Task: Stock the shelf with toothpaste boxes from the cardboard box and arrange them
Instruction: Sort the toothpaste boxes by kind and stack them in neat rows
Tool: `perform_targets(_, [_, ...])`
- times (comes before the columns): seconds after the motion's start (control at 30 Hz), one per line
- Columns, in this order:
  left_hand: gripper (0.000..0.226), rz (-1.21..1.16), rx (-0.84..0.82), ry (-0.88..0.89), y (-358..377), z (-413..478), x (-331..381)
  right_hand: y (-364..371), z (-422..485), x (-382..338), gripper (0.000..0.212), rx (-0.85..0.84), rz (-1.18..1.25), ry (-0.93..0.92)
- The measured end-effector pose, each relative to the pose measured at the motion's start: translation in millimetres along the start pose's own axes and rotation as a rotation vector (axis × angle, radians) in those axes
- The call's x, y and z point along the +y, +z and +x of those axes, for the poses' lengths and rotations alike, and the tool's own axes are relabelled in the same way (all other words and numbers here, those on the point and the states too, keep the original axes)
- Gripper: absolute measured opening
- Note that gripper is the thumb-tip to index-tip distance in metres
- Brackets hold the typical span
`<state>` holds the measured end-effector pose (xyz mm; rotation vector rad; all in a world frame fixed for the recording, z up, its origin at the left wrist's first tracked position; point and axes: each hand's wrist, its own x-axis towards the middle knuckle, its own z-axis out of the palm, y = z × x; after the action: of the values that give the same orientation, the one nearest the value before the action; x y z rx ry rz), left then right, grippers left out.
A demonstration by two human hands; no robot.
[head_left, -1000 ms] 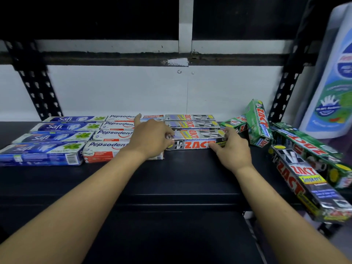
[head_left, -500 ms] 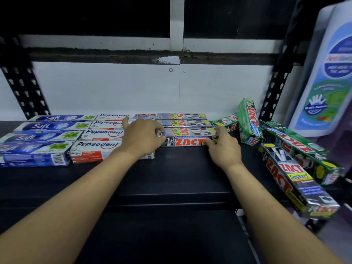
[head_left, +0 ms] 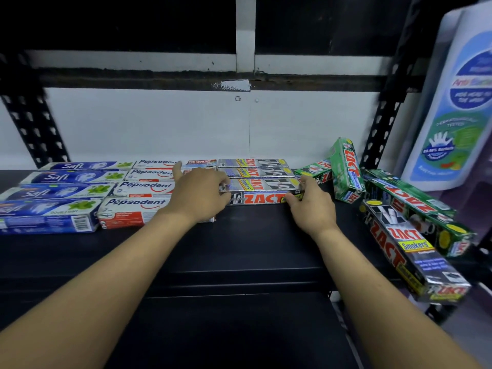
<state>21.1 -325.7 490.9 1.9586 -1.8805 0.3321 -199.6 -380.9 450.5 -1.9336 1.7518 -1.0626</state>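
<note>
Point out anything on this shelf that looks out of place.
At the right end, the green Zact boxes lie jumbled, one tipped on end, and a silver Zact Smokers box lies diagonal.

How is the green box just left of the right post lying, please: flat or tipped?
Tipped: the green box stands slanted on one end.

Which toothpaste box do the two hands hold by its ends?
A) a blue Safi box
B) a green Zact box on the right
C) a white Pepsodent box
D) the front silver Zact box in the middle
D: the left hand and the right hand have their fingers curled on the two ends of the front silver Zact box.
</note>
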Motion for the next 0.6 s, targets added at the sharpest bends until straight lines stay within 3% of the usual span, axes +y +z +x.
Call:
perform_targets(0.13, [0.033, 0.024, 0.096, 0.153, -0.6, -21.9, 16.8, 0.1, -0.5, 0.3, 0.059, 0.016, 0.049, 0.000])
perform_targets(0.23, [0.045, -0.089, 0.093, 0.268, 1.3, -47.0, 35.4, 0.6, -1.0, 1.7, 0.060, 0.036, 0.106, 0.007])
perform_targets(0.43, [0.049, -0.260, -0.197, 0.248, 13.1, -77.7, 45.7, 2.1, -4.0, 3.6, 0.065, 0.080, 0.205, -0.021])
perform_targets(0.6, [0.049, -0.262, -0.239, 0.201, 15.4, -77.3, 44.3, -2.4, -11.0, 0.1, 0.059, 0.156, 0.205, -0.034])
